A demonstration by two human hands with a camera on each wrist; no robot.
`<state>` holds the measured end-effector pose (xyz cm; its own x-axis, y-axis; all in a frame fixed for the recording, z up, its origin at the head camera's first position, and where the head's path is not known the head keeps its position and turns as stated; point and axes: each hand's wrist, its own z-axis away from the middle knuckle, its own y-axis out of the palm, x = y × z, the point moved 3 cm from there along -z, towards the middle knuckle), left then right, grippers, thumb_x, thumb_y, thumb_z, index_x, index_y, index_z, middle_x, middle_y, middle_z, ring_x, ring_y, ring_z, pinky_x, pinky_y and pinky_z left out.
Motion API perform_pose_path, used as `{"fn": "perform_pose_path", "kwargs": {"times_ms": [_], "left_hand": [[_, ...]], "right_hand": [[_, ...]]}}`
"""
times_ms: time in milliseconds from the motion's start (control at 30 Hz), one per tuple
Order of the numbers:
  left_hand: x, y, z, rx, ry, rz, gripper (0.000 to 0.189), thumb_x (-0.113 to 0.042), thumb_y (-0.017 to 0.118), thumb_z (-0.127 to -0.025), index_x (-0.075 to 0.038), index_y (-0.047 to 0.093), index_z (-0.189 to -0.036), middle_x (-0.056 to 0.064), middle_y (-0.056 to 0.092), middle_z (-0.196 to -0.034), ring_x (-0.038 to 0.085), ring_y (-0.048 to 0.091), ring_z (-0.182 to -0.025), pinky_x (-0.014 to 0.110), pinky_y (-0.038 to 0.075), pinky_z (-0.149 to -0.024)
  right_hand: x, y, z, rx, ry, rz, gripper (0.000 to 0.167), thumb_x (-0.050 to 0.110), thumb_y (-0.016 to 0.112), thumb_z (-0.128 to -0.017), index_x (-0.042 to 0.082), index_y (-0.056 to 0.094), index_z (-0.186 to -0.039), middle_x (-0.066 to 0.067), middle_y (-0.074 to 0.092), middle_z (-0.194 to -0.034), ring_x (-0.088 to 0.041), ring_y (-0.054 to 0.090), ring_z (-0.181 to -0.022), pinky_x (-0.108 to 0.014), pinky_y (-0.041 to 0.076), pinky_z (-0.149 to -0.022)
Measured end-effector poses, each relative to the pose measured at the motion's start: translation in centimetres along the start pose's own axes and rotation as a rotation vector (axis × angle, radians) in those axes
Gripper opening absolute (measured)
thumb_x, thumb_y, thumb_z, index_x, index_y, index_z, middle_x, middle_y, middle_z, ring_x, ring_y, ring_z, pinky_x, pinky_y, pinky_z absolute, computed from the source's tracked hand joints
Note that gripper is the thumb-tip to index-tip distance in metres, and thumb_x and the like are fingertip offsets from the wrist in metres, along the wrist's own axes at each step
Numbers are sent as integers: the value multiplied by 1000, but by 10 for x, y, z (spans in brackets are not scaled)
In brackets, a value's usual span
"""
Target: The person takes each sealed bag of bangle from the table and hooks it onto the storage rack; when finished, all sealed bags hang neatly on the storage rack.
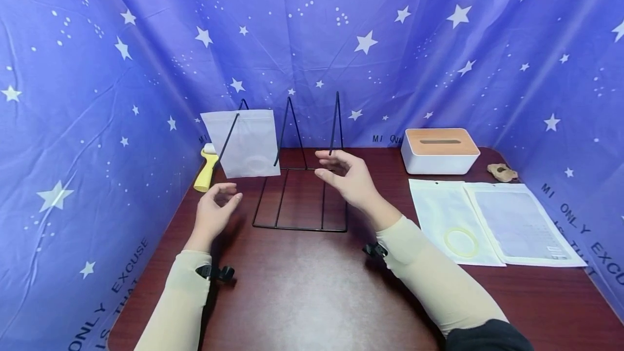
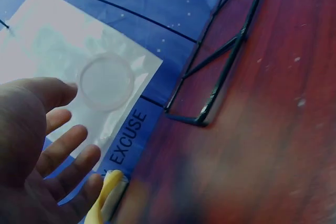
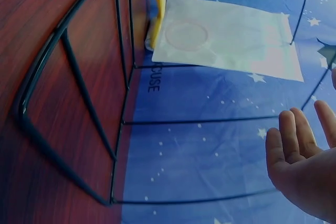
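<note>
A black wire rack [image 1: 299, 227] with several upright prongs stands on the table. From its left prong hangs a whitish plastic pouch [image 1: 251, 145]; a pale ring [image 2: 107, 82] shows through its lower part in the left wrist view. My left hand [image 1: 214, 211] is just below and left of the pouch, fingers loosely bent and holding nothing. Over the rack's right side, near the right prong, my right hand [image 1: 352, 180] has thumb and fingers apart with nothing between them. In the right wrist view, the right hand's fingers [image 3: 291, 140] are relaxed beside the wires.
A yellow-handled roller [image 1: 207, 169] lies at the table's left edge, behind my left hand. At the back right stands a white tissue box [image 1: 439, 158] with a wooden lid. Nearby lie a small tan object [image 1: 502, 172] and two flat pouches, one with a yellowish ring [image 1: 460, 242].
</note>
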<state>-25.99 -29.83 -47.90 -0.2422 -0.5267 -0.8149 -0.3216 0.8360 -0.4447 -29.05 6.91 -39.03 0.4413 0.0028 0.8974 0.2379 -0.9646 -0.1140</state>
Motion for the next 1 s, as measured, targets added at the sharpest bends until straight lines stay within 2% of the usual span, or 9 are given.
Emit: {"fn": "perform_pose_path", "kwargs": {"times_ms": [200, 333, 467, 633, 733, 1000], "left_hand": [[4, 14, 12, 180, 31, -89, 46, -27, 82, -94, -5, 67, -132, 16, 70, -122, 30, 68, -109, 51, 53, -95], [8, 20, 17, 264, 33, -146, 53, -33, 83, -93, -11, 65, -137, 11, 68, -129, 30, 64, -119, 54, 50, -100], [12, 20, 20, 282, 28, -148, 53, -34, 83, -92, -11, 65, -137, 10, 68, -130, 30, 61, -124, 54, 47, -105], [20, 22, 24, 288, 35, -124, 52, -31, 84, -92, -9, 67, -135, 9, 70, -128, 29, 61, -124, 52, 45, -106], [23, 25, 25, 292, 46, -129, 51, -31, 85, -92, -9, 67, -135, 8, 70, -128, 29, 60, -125, 51, 44, -107], [22, 30, 29, 321, 97, -251, 51, -34, 85, -90, -10, 70, -133, 8, 68, -130, 34, 53, -130, 54, 40, -110]], "right_hand": [[8, -24, 15, -26, -66, 39, 38, -2, 78, -91, -2, 70, -128, -19, 71, -127, -31, 66, -115, -44, 55, -95], [15, -39, 23, -56, -57, 75, 37, -1, 78, -92, -3, 71, -128, -16, 72, -123, -27, 66, -114, -41, 54, -95], [21, -52, 28, -69, -55, 65, 34, -2, 77, -93, -3, 71, -126, -13, 73, -121, -23, 67, -113, -37, 54, -96], [19, -69, 28, -60, -95, 55, 32, 1, 77, -93, 2, 73, -125, -8, 74, -119, -20, 70, -108, -30, 56, -91], [20, -79, 27, -72, -102, 40, 33, -1, 77, -93, -3, 71, -126, -8, 74, -118, -20, 71, -105, -29, 57, -89], [22, -108, 28, -117, -113, -13, 32, -7, 74, -94, -9, 68, -125, -5, 75, -115, -16, 71, -102, -25, 56, -87]]}}
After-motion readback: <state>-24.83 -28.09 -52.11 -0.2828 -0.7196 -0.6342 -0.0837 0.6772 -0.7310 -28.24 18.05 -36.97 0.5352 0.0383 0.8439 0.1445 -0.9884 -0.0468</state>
